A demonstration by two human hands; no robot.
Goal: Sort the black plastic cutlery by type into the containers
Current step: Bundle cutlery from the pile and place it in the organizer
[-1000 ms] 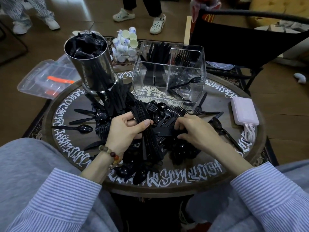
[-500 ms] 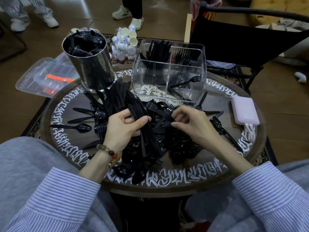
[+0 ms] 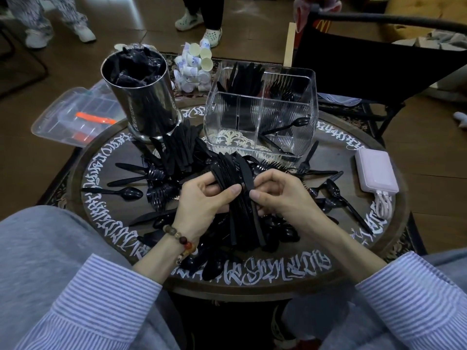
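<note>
Head view: left hand (image 3: 202, 198) grips a bundle of knives (image 3: 235, 195) above the table's (image 3: 252, 286) centre pile. Right hand (image 3: 280, 193) pinches one knife (image 3: 249, 180) against the bundle. Clear divided container (image 3: 261, 109) at far edge.

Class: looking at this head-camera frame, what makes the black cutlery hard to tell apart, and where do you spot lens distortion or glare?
Head view: dim, flat light merges the cutlery pile into one dark mass; wide-angle bending curves the round table rim and chair bar; soft glare streaks the metal canister and clear divided container.
</note>
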